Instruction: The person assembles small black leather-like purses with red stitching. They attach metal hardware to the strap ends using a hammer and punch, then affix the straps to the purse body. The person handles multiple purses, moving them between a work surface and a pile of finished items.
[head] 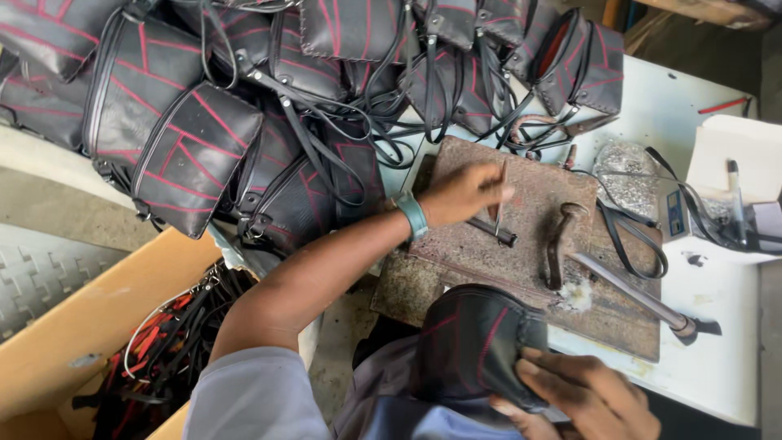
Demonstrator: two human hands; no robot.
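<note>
The left hand is seen extended over a worn board on the white table. Its fingers are closed around a thin metal tool, which is held upright with its tip at the board surface. A teal band is worn on that wrist. The right hand is found at the lower edge of the view, clenched on the edge of a black bag with red stitching, which is held near the body, just below the board.

A hammer is laid on the board to the right of the tool, with a metal rod beside it. A heap of finished black bags with straps is piled across the upper left. A cardboard box holding black and red strips is noted at the lower left.
</note>
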